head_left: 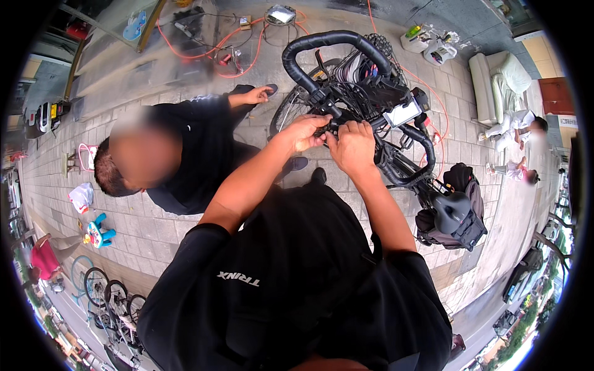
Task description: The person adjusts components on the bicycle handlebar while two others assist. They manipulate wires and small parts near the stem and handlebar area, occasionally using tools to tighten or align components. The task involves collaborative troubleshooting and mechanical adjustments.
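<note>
Before me stands a bicycle with a black-taped drop handlebar. My left hand is at the bar's near side, thumb and fingers closed on a small dark part too hidden to name. Close beside it, my right hand has its fingers curled over the same spot, the thumb toward the left fingertips. What lies between them is mostly covered. Right of my hands, a device with a pale screen is mounted by the bar. Dark cables crowd the bicycle's front.
To my left crouches a person in black, a hand near the front wheel. Dark bags and a saddle are at the bicycle's rear. Orange hose crosses the paving. A pale sofa stands far right.
</note>
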The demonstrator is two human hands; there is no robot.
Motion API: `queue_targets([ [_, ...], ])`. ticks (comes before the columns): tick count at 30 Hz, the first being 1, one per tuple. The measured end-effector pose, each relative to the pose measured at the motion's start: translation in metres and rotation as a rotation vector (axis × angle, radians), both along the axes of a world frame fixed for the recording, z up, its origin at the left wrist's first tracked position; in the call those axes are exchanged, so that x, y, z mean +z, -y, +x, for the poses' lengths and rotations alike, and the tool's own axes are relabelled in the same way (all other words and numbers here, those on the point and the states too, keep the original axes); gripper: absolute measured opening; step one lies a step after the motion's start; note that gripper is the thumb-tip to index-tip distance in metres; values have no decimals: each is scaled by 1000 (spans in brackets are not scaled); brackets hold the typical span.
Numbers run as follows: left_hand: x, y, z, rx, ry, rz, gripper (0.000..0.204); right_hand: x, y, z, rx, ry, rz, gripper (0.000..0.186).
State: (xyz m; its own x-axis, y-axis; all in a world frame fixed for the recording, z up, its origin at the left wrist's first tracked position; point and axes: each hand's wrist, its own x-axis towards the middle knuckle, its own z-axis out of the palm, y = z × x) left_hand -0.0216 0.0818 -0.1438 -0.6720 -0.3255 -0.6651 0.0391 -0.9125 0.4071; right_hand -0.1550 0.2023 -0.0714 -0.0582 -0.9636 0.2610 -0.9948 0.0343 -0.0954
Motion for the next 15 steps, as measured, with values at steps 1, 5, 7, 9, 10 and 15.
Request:
queue_targets([
  [1,-1,0,1,9,17,13,16,0,2,1,8,-16,-2,36],
  [5,-28,14,-4,-75,-99,117,20,-10,6,2,-65,-14,-36,38],
  [7,-30,23,-13,-90,-65,116,19,-11,7,1,-90,4,9,38],
  [9,-32,25,-17,-97,-80,134,15,-17,9,-1,-99,-8,8,37],
  [10,-25,24,-19,-112,-50,103,13,-19,7,-1,-88,-6,-23,35],
  [15,-19,22,-30,-145,-4,-24,8,-21,-1,-3,-36,-37,-112,32],
])
